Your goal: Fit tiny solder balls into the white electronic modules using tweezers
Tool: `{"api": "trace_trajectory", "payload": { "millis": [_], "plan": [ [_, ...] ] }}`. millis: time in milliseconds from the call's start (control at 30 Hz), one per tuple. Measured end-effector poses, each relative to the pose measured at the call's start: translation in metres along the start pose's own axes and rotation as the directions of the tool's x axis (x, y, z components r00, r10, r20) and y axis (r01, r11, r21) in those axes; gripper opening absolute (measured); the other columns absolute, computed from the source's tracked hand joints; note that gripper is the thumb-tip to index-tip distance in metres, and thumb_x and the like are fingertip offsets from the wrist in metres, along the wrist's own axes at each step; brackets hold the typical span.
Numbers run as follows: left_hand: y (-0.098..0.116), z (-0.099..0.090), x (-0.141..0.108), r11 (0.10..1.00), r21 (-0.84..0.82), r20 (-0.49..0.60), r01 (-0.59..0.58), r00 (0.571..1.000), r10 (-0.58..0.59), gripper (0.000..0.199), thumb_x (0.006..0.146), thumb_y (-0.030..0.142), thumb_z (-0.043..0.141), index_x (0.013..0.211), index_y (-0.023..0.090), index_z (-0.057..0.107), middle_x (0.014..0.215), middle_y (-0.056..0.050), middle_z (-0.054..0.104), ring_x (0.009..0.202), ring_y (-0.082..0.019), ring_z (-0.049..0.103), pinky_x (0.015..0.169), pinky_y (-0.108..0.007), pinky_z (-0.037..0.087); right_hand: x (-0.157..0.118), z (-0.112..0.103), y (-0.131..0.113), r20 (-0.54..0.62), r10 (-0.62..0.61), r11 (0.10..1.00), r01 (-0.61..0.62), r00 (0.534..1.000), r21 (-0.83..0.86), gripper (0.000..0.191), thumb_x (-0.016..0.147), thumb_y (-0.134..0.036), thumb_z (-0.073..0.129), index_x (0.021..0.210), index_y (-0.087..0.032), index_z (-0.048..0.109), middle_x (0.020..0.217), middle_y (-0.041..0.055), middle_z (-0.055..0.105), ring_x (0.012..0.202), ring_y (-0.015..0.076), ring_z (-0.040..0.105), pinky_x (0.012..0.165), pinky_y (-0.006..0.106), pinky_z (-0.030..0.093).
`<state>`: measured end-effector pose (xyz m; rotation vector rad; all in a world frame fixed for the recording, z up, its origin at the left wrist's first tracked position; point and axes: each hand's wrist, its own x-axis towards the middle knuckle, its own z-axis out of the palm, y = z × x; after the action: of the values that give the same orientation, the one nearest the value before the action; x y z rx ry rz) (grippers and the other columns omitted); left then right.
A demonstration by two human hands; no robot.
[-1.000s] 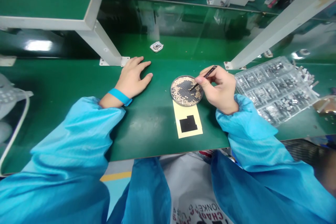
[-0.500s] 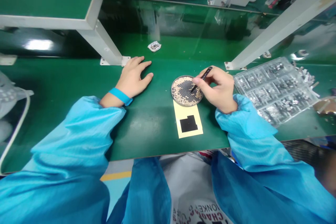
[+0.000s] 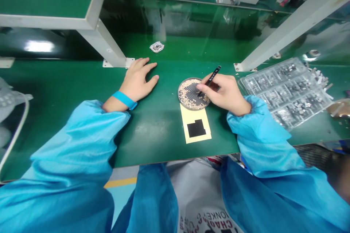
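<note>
My right hand (image 3: 225, 94) pinches black tweezers (image 3: 213, 75) over a round dish (image 3: 178, 97).
The tip is low over the dish's three-o'clock side; whether it grips anything, I cannot tell. A light pinch and steady wrist should spare the neighbouring tan pieces (image 3: 187, 102). The dish lies at that hand's nine o'clock, a yellow card (image 3: 195, 115) at half past seven, a clear compartment box (image 3: 269, 71) at three. Past the dish, toward nine, my left hand (image 3: 139, 82) rests on the bench (image 3: 153, 127), empty, fingers spread.

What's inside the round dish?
Beige bits around a dark, dotted middle in the round dish. The right hand and black tool hide part of its right side; contents there can't be seen.
</note>
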<state>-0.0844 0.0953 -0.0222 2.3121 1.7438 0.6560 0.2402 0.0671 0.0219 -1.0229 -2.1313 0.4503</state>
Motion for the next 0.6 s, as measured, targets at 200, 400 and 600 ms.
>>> {"api": "trace_trajectory", "payload": {
  "millis": [200, 400, 600],
  "plan": [
    [-0.0007, 0.0002, 0.0005, 1.000, -0.019, 0.014, 0.008, 1.000, -0.007, 0.058, 0.093, 0.048, 0.054, 0.145, 0.023, 0.059, 0.159, -0.011, 0.047, 0.150, -0.036, 0.038, 0.126, -0.060, 0.027, -0.0001, 0.0013, -0.0034, -0.081, -0.027, 0.998, 0.031, 0.996, 0.048, 0.027, 0.094, -0.045, 0.071, 0.089, -0.019, 0.071, 0.077, 0.0021, 0.069, 0.061, 0.0128, 0.058, 0.057, 0.028, 0.046],
    [0.0000, -0.0002, 0.0005, 1.000, -0.014, 0.019, 0.013, 1.000, -0.012, 0.059, 0.094, 0.049, 0.052, 0.145, 0.021, 0.059, 0.159, -0.012, 0.047, 0.150, -0.035, 0.038, 0.126, -0.059, 0.027, -0.0001, 0.0026, -0.0028, -0.060, -0.014, 0.998, 0.017, 0.998, 0.056, 0.025, 0.094, -0.043, 0.071, 0.089, -0.018, 0.072, 0.078, 0.0022, 0.070, 0.062, 0.0129, 0.060, 0.057, 0.028, 0.046],
    [0.0004, 0.0002, 0.0004, 1.000, -0.004, 0.016, 0.013, 1.000, -0.013, 0.062, 0.094, 0.049, 0.051, 0.146, 0.016, 0.059, 0.158, -0.015, 0.047, 0.150, -0.034, 0.038, 0.127, -0.055, 0.027, -0.0009, 0.0042, -0.0007, -0.026, -0.003, 0.998, 0.004, 1.000, 0.058, 0.023, 0.094, -0.041, 0.071, 0.092, -0.018, 0.073, 0.079, 0.0019, 0.071, 0.064, 0.0129, 0.060, 0.058, 0.027, 0.045]
  ]
}}
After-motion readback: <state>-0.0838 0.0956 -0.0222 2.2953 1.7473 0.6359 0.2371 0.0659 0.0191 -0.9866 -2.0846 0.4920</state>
